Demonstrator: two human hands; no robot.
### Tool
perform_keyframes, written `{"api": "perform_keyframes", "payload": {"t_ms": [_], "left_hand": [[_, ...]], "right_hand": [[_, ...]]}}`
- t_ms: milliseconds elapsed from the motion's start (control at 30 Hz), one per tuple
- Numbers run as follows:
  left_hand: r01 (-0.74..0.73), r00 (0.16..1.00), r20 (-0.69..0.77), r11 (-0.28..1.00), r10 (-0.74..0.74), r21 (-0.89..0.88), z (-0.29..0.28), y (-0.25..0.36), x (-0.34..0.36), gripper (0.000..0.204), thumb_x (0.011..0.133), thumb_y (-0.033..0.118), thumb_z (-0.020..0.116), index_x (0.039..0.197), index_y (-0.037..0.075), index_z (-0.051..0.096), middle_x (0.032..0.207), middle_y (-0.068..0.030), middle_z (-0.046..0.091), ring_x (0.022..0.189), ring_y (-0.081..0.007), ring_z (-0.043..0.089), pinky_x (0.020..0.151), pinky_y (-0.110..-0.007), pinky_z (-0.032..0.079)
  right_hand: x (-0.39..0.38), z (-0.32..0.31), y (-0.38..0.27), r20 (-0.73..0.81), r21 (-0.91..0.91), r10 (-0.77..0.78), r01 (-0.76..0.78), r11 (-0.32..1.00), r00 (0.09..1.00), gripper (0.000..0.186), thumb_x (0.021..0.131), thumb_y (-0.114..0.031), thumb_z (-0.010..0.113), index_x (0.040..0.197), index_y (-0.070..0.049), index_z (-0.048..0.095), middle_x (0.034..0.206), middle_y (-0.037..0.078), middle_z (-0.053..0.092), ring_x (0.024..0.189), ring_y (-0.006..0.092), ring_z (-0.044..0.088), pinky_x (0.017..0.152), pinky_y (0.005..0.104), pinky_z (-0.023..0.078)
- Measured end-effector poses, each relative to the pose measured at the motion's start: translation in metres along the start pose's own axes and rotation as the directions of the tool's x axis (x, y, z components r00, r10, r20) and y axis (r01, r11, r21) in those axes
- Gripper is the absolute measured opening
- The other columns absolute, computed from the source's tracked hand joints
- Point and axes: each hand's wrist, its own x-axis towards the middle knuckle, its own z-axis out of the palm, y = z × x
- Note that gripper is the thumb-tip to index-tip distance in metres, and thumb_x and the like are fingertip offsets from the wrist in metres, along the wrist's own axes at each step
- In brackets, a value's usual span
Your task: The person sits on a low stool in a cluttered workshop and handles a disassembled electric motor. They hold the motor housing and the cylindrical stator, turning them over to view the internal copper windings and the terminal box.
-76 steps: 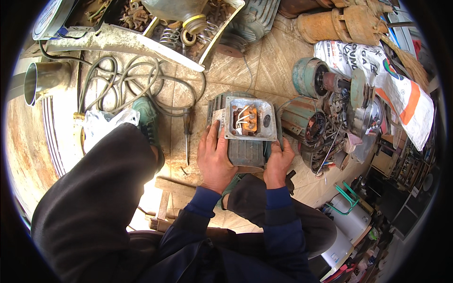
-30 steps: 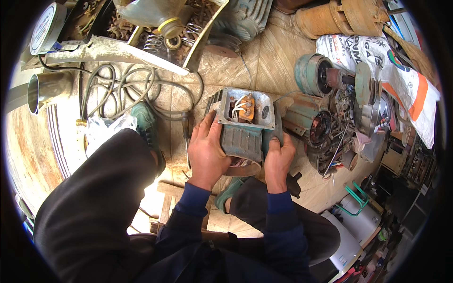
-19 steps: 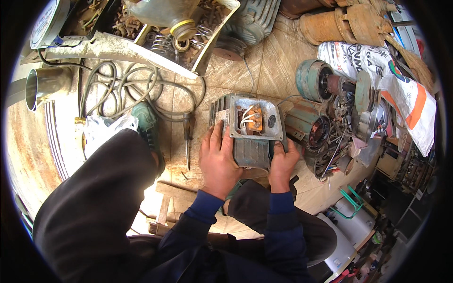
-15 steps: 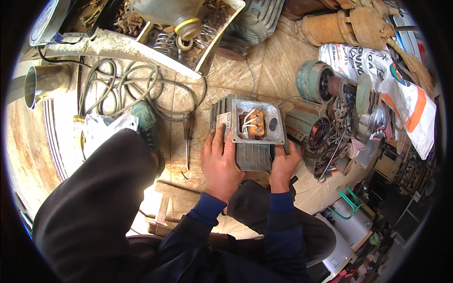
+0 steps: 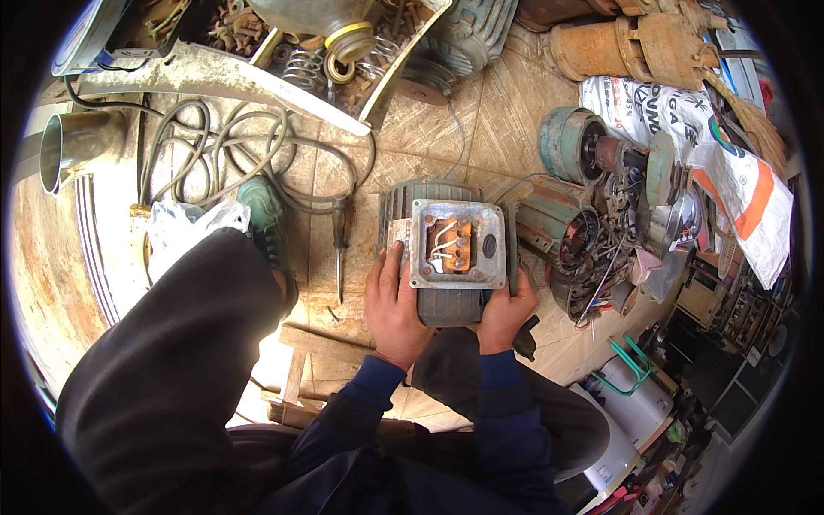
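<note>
An electric motor (image 5: 446,307) with a ribbed grey-green casing stands on the floor between my knees. On top of it sits a square metal terminal box (image 5: 417,257) without a lid. Inside that box I see an orange terminal block (image 5: 462,245) with white wires and screws. My left hand (image 5: 396,305) is pressed to the motor's left side, its fingers reaching up by a small plate. From the right, my right hand (image 5: 508,313) grips the other side; its fingertips are partly hidden. A screwdriver (image 5: 340,240) lies to the left, apart from both hands.
A coiled cable (image 5: 206,159) and a green shoe (image 5: 263,219) are at left. Ahead stands a tray (image 5: 292,94) of springs and bolts. Dismantled motor parts (image 5: 558,223) crowd the right, near a white sack (image 5: 747,197). Wooden pieces (image 5: 326,343) lie close to me.
The motor has tipped more upright and shifted slightly left, its terminal box now lower in view and facing up. Both hands moved with it and kept their grip.
</note>
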Motion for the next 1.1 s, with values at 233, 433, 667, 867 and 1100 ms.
{"api": "perform_keyframes", "payload": {"t_ms": [233,433,667,867,1100], "left_hand": [[0.015,1.000,-0.017,0.992,-0.017,-0.122,-0.001,-0.022,0.008,0.070,0.078,0.012,0.080,0.141,-0.001,0.054,0.156,-0.0237,0.045,0.139,-0.0461,0.047,0.114,-0.051,0.040],[0.107,0.993,-0.025,0.979,-0.112,-0.172,0.002,-0.039,0.013,0.074,0.076,0.008,0.082,0.143,0.001,0.053,0.154,-0.0269,0.046,0.139,-0.0451,0.048,0.116,-0.046,0.039],[0.427,0.845,0.121,0.522,-0.521,-0.739,0.033,-0.069,-0.004,0.053,0.095,0.021,0.065,0.144,0.005,0.051,0.149,-0.0160,0.052,0.135,-0.0332,0.052,0.115,-0.044,0.041],[0.257,0.713,0.447,-0.392,-0.540,-0.883,0.026,-0.070,-0.004,0.044,0.109,0.035,0.051,0.145,0.009,0.052,0.145,-0.0068,0.059,0.131,-0.0244,0.057,0.115,-0.042,0.045],[0.388,0.687,0.475,-0.275,-0.550,-0.880,0.032,-0.092,-0.026,0.059,0.107,0.049,0.052,0.153,0.014,0.044,0.152,-0.0040,0.052,0.136,-0.0239,0.052,0.115,-0.042,0.043]], "right_hand": [[-0.014,0.018,-0.014,0.030,0.135,-0.020,0.016,0.991,0.999,0.023,0.099,0.000,0.063,0.120,0.009,0.068,0.100,0.008,0.074,0.090,0.0119,0.063,0.083,0.0293,0.052],[-0.018,0.036,-0.033,0.072,0.108,-0.034,0.027,0.994,0.997,0.028,0.100,-0.005,0.066,0.126,0.007,0.067,0.106,0.009,0.073,0.094,0.0128,0.063,0.086,0.0294,0.052],[-0.029,0.047,-0.044,0.117,0.019,-0.136,0.135,0.991,0.984,0.035,0.097,0.001,0.067,0.131,0.005,0.065,0.115,0.016,0.072,0.104,0.0224,0.067,0.094,0.0353,0.052],[-0.037,0.050,-0.045,0.151,-0.043,-0.280,0.290,0.956,0.948,0.042,0.092,0.003,0.070,0.133,0.004,0.064,0.128,0.023,0.065,0.110,0.0358,0.068,0.096,0.0404,0.054],[-0.047,0.048,-0.038,0.164,-0.098,-0.358,0.376,0.922,0.919,0.047,0.088,0.002,0.074,0.135,0.002,0.064,0.132,0.027,0.063,0.115,0.0411,0.068,0.093,0.0419,0.058]]}}
